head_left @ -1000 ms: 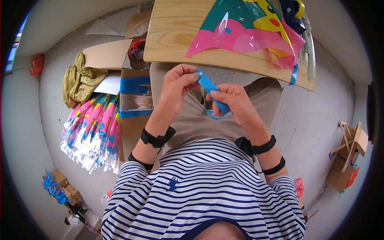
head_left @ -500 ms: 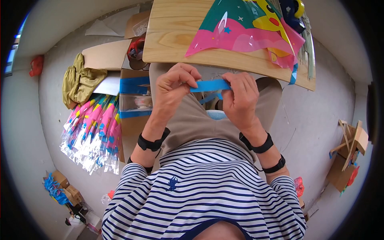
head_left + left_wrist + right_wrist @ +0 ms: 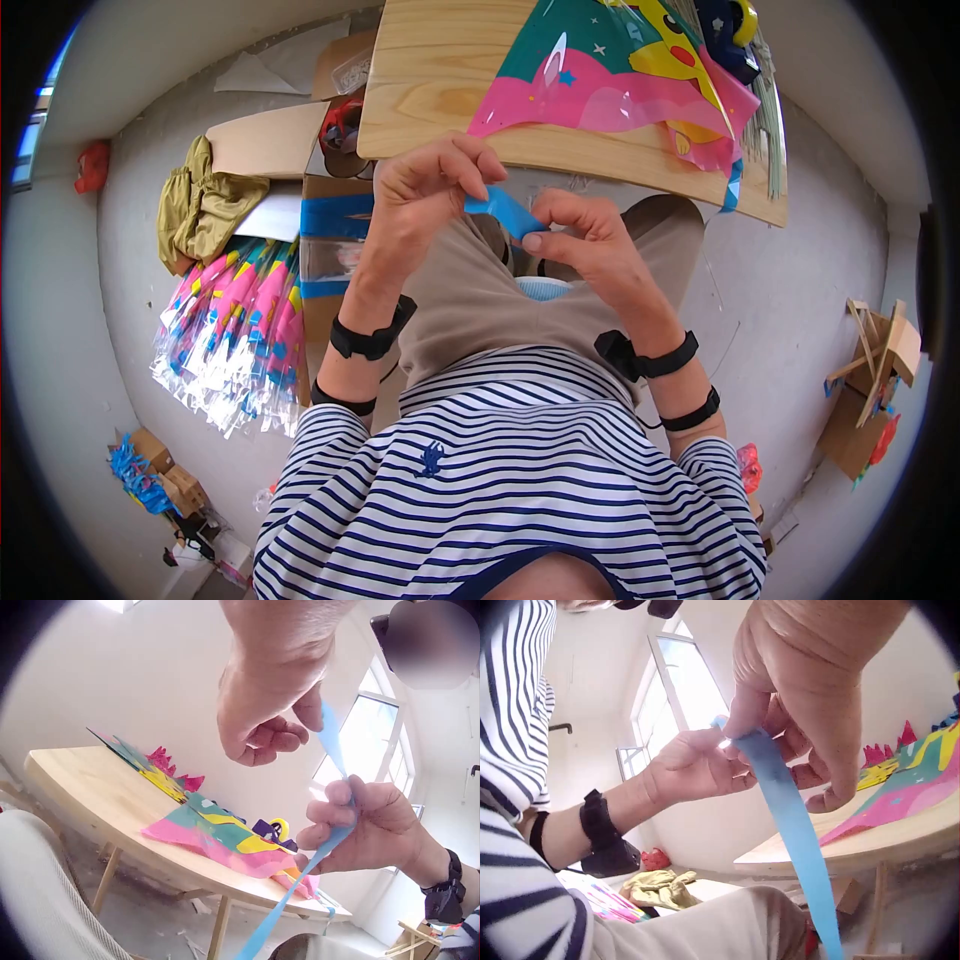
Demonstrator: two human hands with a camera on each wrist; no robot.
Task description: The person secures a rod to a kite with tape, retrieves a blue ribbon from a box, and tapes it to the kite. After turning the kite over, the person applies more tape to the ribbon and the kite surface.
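Observation:
Between the two hands, above the lap, runs a blue ribbon point(image 3: 508, 213). My left hand point(image 3: 425, 190) pinches its end between thumb and fingers. My right hand point(image 3: 595, 240) grips it a short way along, thumb and forefinger on the strip. In the left wrist view, a long tail of the ribbon point(image 3: 281, 900) hangs down past the right hand point(image 3: 375, 825). The right wrist view has the tail of the ribbon point(image 3: 799, 832) dropping from beneath the fingers, with the left hand point(image 3: 694, 765) close behind.
Ahead is a wooden table point(image 3: 440, 80) bearing a green, pink and yellow plastic sheet point(image 3: 600, 90). Blue ribbon point(image 3: 735, 185) is around the table's right corner. At left stand a taped cardboard box point(image 3: 335, 240), shiny printed plastic pieces point(image 3: 235, 320) and a gold cloth point(image 3: 205, 205).
The ribbon went from slanting to stretched level, and now slants down to the right again. My right hand turned over and back; my left hand rose slightly and moved left.

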